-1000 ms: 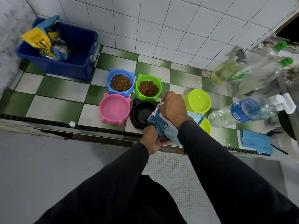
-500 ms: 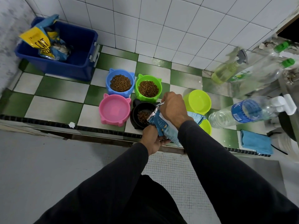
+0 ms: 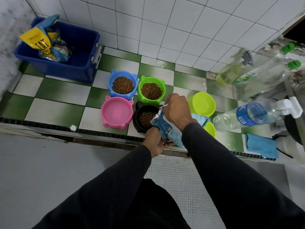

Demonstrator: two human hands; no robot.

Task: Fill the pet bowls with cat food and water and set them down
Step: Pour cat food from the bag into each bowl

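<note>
- Reaching out from the nearest edge come two black sleeves, and down low the left hand (image 3: 156, 140) has its grip curled under the bottom of the light blue food pouch (image 3: 166, 128).
- Up top, the right hand (image 3: 177, 109) pinches the pouch's torn silver mouth, tilting it over the black bowl (image 3: 140, 111); brown kibble sits in that bowl, just beside the opening. Print on the pouch is too small to read.
- Left of it, touching, the pink bowl (image 3: 117, 113) with cat ears holds no kibble.
- Right of the hands, a lime bowl (image 3: 202, 104) stands open, and a second lime rim (image 3: 210, 129) peeks out from behind the right sleeve.
- A clear water bottle (image 3: 250, 115) lies on its side with a blue label; only a "K" shows. A blue cloth (image 3: 260, 145) lies at the front edge.
- Next row back: blue bowl (image 3: 123, 84) and green bowl (image 3: 151, 90), both with kibble, side by side.
- Far left, a blue bin (image 3: 79, 52) holds a yellow bag (image 3: 38, 42) reading "CAT".
- Far right, a yellowish spray bottle (image 3: 231, 74) and two green-capped bottles (image 3: 267, 70) lean, blurred.
- All of it rests on a green-and-white checked tile ledge (image 3: 54, 103), white tiled wall (image 3: 165, 27) behind, grey floor (image 3: 49, 162) below.
</note>
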